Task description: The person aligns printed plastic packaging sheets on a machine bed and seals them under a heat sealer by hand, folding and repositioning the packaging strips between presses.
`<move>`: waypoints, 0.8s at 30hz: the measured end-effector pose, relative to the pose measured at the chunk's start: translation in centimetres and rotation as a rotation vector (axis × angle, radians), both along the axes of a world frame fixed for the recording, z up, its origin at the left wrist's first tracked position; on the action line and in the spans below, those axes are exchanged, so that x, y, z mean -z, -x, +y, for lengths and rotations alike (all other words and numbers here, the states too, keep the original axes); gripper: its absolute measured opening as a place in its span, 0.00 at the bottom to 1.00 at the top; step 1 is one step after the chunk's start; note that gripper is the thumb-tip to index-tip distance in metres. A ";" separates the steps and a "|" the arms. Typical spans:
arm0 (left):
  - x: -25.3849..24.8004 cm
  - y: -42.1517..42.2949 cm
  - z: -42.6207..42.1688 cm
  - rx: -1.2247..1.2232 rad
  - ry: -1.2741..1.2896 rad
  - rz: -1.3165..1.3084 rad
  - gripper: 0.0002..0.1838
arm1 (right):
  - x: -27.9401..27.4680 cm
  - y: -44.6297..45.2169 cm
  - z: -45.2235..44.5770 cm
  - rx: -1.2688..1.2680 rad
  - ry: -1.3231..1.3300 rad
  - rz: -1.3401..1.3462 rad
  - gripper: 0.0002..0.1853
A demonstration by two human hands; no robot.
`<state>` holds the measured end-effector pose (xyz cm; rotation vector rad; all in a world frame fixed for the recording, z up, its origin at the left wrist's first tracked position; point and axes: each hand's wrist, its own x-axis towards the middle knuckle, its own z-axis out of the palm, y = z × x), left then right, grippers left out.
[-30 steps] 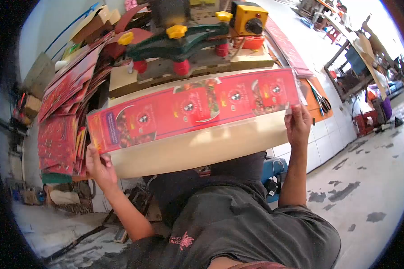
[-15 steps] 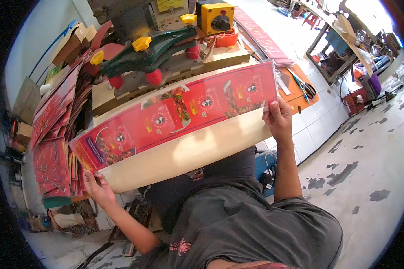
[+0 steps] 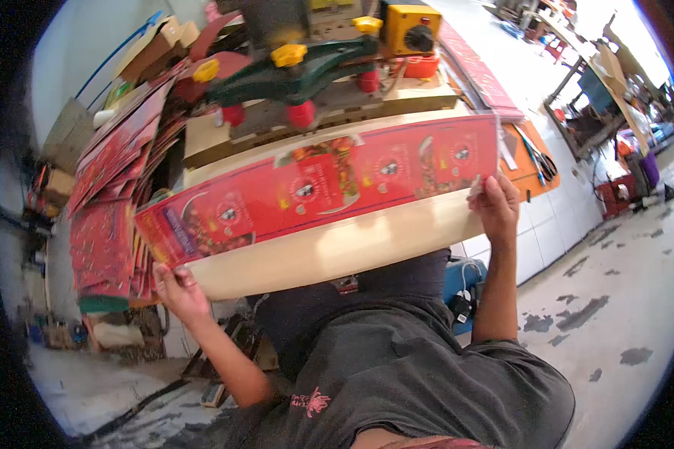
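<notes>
A long red printed plastic sheet (image 3: 266,206) with food pictures and round logos stretches slantwise between my hands over a pale cream board edge (image 3: 337,243). My left hand (image 3: 183,295) pinches its near left corner between thumb and fingers. At the other end, my right hand (image 3: 498,206) grips the right lower corner, thumb on top. The sheet's surface is glossy. Just beyond it stands a dark green metal clamp bar (image 3: 284,82) with yellow knobs and red feet.
Many red printed sheets (image 3: 112,194) are piled at the left. A yellow box with a black dial (image 3: 412,31) sits behind the clamp bar. Scissors (image 3: 544,161) lie on an orange board (image 3: 520,142) at the right, near a long red stack (image 3: 475,71).
The head view has turned, so the whole scene sits farther right. Relative to the clamp bar, the sheet has shifted slightly left and toward me. Both hands keep their hold.
</notes>
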<state>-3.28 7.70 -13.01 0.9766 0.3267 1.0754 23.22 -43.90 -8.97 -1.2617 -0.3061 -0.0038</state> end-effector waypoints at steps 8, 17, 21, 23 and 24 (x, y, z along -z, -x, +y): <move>-1.7 -0.7 -1.4 -0.060 -0.027 0.046 0.09 | 0.5 -1.6 -1.3 0.012 0.009 -0.037 0.20; -4.7 -0.8 -1.9 0.027 -0.239 0.504 0.20 | -1.6 -2.4 -0.4 0.105 0.504 -0.050 0.18; -7.4 -2.6 -2.8 0.075 -0.465 0.818 0.33 | -0.8 -5.4 0.3 0.108 0.671 -0.058 0.16; -7.5 -4.5 -1.8 0.067 -0.584 0.772 0.32 | -1.2 -6.6 1.3 0.162 0.733 -0.011 0.15; -7.1 -4.9 -0.3 0.073 -0.711 0.876 0.29 | -1.1 -7.5 1.4 0.165 0.735 -0.008 0.15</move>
